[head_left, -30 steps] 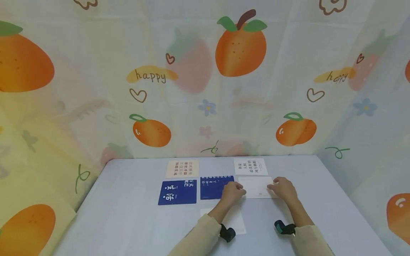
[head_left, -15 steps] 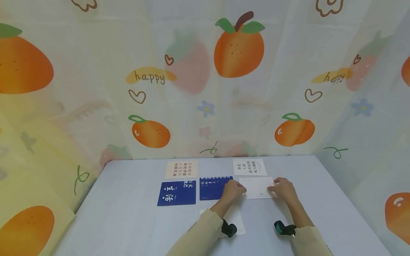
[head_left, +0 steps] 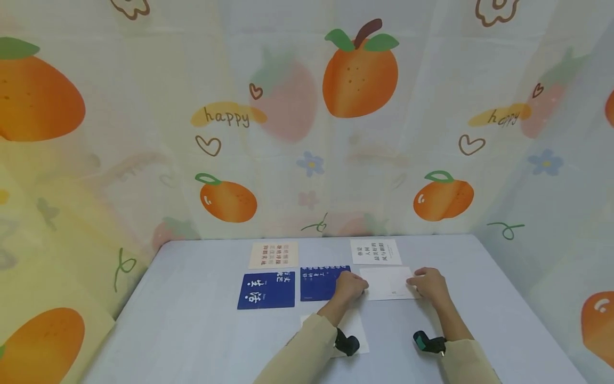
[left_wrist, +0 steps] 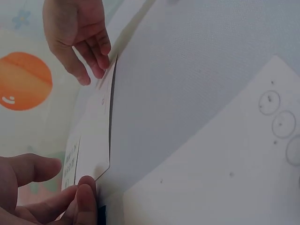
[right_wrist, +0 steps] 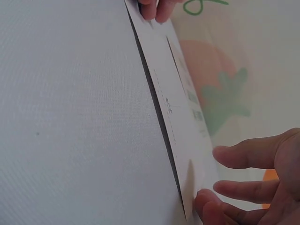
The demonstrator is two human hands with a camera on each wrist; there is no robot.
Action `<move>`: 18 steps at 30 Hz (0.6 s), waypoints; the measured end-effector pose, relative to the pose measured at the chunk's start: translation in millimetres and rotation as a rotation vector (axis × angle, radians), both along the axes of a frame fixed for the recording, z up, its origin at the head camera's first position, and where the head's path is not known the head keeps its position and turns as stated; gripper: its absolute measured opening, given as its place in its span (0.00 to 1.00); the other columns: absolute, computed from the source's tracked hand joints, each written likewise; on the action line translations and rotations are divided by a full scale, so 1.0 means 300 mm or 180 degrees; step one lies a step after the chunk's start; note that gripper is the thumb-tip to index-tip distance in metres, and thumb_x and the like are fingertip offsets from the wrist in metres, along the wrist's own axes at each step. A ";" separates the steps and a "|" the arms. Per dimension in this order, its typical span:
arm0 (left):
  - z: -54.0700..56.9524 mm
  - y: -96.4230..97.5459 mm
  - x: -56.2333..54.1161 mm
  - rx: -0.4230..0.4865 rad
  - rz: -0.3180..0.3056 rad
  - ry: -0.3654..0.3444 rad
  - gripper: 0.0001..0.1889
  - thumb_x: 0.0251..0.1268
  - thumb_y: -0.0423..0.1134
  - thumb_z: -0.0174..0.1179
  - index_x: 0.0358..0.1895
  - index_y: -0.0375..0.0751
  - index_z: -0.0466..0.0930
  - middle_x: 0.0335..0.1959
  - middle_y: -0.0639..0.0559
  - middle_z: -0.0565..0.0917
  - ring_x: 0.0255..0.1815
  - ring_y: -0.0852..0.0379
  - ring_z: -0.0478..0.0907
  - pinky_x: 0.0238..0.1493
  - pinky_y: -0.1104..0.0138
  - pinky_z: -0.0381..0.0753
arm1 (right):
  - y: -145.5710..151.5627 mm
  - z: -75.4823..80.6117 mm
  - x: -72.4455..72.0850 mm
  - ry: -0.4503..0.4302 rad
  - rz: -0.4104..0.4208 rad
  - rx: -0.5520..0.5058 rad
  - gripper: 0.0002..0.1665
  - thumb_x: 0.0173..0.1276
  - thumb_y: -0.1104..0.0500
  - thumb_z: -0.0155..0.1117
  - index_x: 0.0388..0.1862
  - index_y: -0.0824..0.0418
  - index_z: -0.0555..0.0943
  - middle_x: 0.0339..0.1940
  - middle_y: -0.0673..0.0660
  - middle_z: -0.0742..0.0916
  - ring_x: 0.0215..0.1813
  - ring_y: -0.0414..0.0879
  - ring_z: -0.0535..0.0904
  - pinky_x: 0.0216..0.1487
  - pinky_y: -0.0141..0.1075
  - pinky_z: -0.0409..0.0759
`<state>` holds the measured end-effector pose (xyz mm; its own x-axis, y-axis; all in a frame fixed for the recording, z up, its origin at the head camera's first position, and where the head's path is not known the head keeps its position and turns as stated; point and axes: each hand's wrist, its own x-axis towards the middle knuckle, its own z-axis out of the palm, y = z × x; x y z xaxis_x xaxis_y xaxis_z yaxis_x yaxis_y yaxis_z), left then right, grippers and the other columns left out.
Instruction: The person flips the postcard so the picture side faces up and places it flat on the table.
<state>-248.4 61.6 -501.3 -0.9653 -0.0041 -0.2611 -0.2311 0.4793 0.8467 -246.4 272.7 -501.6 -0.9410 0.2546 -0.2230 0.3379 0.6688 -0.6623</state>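
A blank-looking white card point(head_left: 388, 282) with a tiny mark lies at the right of the table, between the hands. My left hand point(head_left: 350, 288) has its fingertips at the card's left edge and overlaps a blue card point(head_left: 317, 282) with white writing. At the opposite edge, the fingertips of my right hand point(head_left: 431, 285) touch the white card. The right wrist view shows the right thumb point(right_wrist: 243, 153) held apart from the fingers. In the left wrist view, the left thumb point(left_wrist: 40, 168) also stays off the card, while the other fingers rest at its corner.
Behind the white card lies a white card with dark writing point(head_left: 376, 252). Left of these are a cream card point(head_left: 273, 255) and another blue card point(head_left: 266, 290). Partly hidden beneath my left forearm is one more white card point(head_left: 357, 333). A fruit-patterned curtain point(head_left: 307, 160) surrounds the table.
The right hand has slid slightly right along with its fingertips, and the white card sits a touch further right. The left hand stays almost in place. The head view shifts slightly.
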 end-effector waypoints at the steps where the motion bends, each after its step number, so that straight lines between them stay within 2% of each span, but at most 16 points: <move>1: 0.000 0.002 0.000 0.0004 0.0032 -0.0010 0.04 0.54 0.32 0.64 0.29 0.34 0.86 0.20 0.48 0.84 0.24 0.59 0.74 0.26 0.72 0.71 | 0.002 -0.003 0.000 0.0010 -0.0011 -0.0020 0.27 0.63 0.60 0.61 0.56 0.79 0.73 0.51 0.77 0.81 0.43 0.59 0.78 0.36 0.38 0.78; 5: -0.001 0.006 -0.004 0.0073 0.0145 -0.0053 0.04 0.54 0.32 0.65 0.25 0.34 0.84 0.16 0.50 0.80 0.21 0.60 0.71 0.23 0.73 0.65 | 0.006 -0.009 -0.003 0.0006 -0.0051 -0.0075 0.27 0.64 0.60 0.61 0.56 0.78 0.73 0.51 0.76 0.81 0.43 0.58 0.78 0.35 0.36 0.77; 9: -0.008 0.005 -0.007 0.0172 0.0213 -0.0092 0.05 0.54 0.31 0.64 0.24 0.35 0.84 0.15 0.52 0.78 0.21 0.60 0.69 0.22 0.73 0.64 | 0.009 -0.014 -0.007 -0.0002 -0.0100 -0.0132 0.27 0.63 0.60 0.61 0.55 0.78 0.73 0.47 0.74 0.82 0.40 0.55 0.77 0.31 0.34 0.75; 14: -0.015 0.001 -0.009 0.0208 0.0215 -0.0117 0.04 0.53 0.31 0.65 0.24 0.35 0.85 0.17 0.49 0.82 0.20 0.60 0.69 0.21 0.73 0.64 | 0.013 -0.024 -0.005 0.0016 -0.0144 -0.0237 0.26 0.63 0.60 0.61 0.54 0.78 0.74 0.44 0.72 0.82 0.38 0.54 0.77 0.31 0.33 0.74; 18: -0.022 -0.001 -0.012 0.0125 0.0177 -0.0059 0.03 0.53 0.31 0.65 0.28 0.35 0.87 0.21 0.48 0.85 0.22 0.60 0.73 0.22 0.73 0.67 | 0.014 -0.027 -0.001 0.0008 -0.0158 -0.0279 0.24 0.63 0.60 0.61 0.52 0.78 0.75 0.41 0.70 0.82 0.37 0.53 0.76 0.31 0.34 0.74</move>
<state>-252.0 61.3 -508.0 -0.9588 -0.0471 -0.2800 -0.2724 0.4318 0.8599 -246.8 277.0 -509.6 -0.9283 0.2804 -0.2441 0.3673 0.5906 -0.7185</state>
